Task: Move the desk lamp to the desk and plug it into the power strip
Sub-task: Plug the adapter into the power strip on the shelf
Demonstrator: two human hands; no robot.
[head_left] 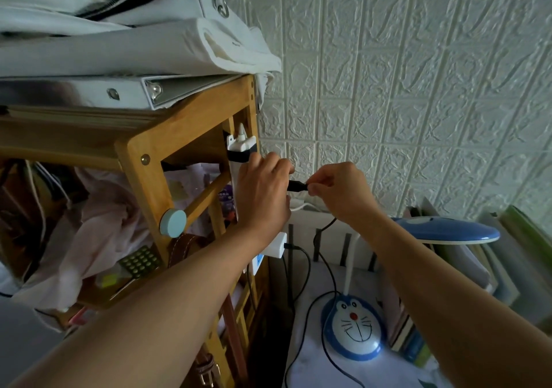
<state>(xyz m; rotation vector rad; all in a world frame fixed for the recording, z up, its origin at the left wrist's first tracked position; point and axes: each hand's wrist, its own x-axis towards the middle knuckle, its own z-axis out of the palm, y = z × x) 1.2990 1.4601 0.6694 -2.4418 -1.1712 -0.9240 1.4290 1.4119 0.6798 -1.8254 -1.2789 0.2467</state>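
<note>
The blue and white desk lamp (352, 328), its base painted with a cartoon cat face, stands on the desk (310, 369) at lower right; its blue head (448, 229) points right. A white power strip (240, 148) is strapped upright to the wooden shelf's post. My left hand (263, 193) wraps around the strip's middle. My right hand (337, 190) pinches the lamp's black plug (297, 186), whose tip sits against my left hand beside the strip. I cannot tell whether it is in a socket. The black cord (324, 256) hangs down to the lamp base.
A wooden shelf (155, 160) on the left carries folded white fabric, a binder and clutter. A white charger (279, 244) with a second black cable sits lower on the strip. Books (484, 268) lean along the textured white wall at right.
</note>
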